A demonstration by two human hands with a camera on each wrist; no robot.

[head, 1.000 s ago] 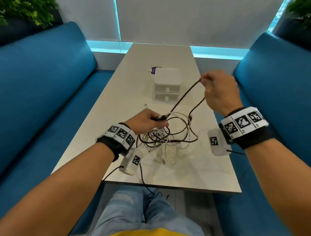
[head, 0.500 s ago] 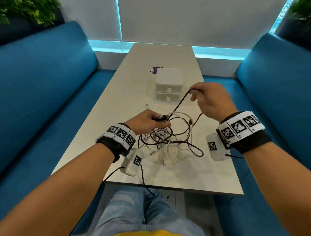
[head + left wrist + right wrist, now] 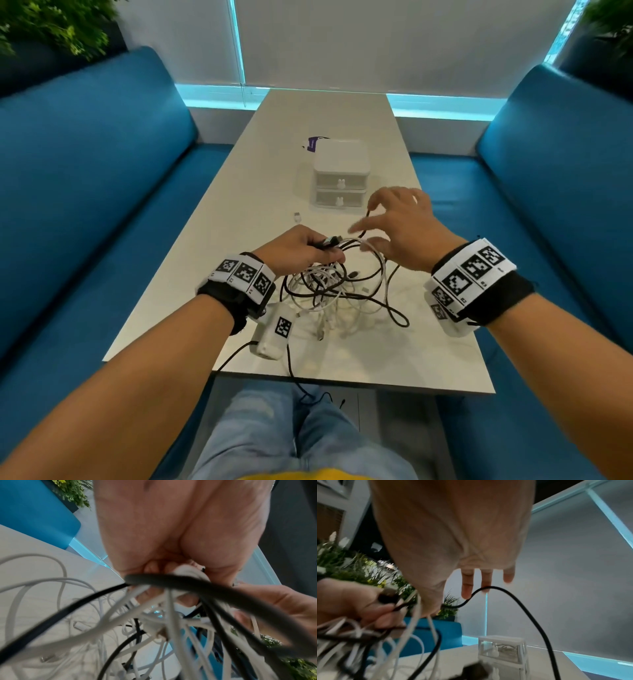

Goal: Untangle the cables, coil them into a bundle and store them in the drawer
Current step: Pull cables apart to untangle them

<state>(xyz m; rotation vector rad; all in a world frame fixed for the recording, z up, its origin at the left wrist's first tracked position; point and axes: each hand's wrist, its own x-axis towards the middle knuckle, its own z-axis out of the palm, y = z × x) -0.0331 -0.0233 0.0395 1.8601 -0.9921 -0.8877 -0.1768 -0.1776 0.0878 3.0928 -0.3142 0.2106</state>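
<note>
From my head camera, my left hand (image 3: 301,247) is curled tight around a gathered bunch of cables (image 3: 337,287), pinching dark plug ends between thumb and forefinger just above the table (image 3: 219,240). The rest of the tangle, white strands and one dark cable (image 3: 394,310) mixed together, droops from that grip and spreads onto the tabletop in front of me. My right hand (image 3: 399,226) hovers beside it with the fingers spread and mostly straight; a loop of the dark cable rises to my fingertips, draped there rather than clamped. Beyond my hands stands the small white drawer unit (image 3: 340,174), two drawers stacked, both closed, each with a little rabbit-shaped knob. A purple card (image 3: 313,143) pokes out behind it; its print is too small to read. A loose white plug (image 3: 297,216) lies on the table left of the unit. Both wrists wear bands of black-and-white square markers with tiny unreadable digits. Blue sofas (image 3: 85,178) flank the table.

From my left wrist, my left hand (image 3: 171,536) shows its fingers folded into the palm over white and dark strands (image 3: 154,615), which fan down, blurred, toward the table (image 3: 34,588).

From my right wrist, my right hand (image 3: 453,527) has its fingers (image 3: 467,585) extended and apart, the dark cable (image 3: 513,601) arching across the fingertips and falling away on both sides. My left hand (image 3: 351,601) grips the bundle at lower left, and the drawer unit (image 3: 503,651) sits on the table below, cords faintly visible through its clear front.
</note>
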